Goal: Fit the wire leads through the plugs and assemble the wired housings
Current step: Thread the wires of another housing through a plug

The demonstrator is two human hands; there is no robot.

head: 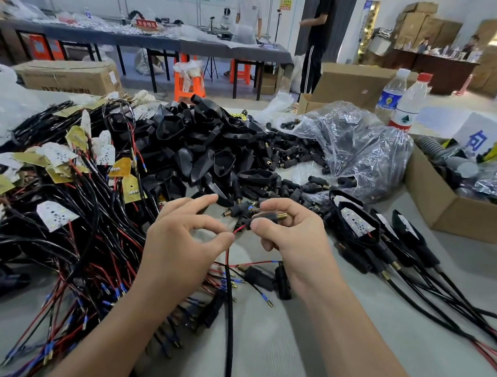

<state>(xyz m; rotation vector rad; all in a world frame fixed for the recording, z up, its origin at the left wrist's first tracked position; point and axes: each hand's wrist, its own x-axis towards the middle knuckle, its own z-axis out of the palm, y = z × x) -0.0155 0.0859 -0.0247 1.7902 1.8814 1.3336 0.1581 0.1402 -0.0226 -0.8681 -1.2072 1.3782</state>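
Note:
My left hand [181, 236] pinches a thin red wire lead [229, 245] between thumb and finger. The lead rises out of a black sheathed cable [229, 317] that runs toward me. My right hand [291, 233] grips a small black plug with a brass threaded end [273, 217]. The red lead's tip meets the plug's near end, just between my two hands. A pile of empty black housings [203, 151] lies beyond my hands. Wired housings with white LED boards [357, 223] lie in a row at the right.
Tangled leads with LED boards [69, 179] cover the table's left side. A clear plastic bag of plugs [353, 147] sits at the back right, next to two water bottles [401, 101] and an open cardboard box [453, 210]. People stand by a far table.

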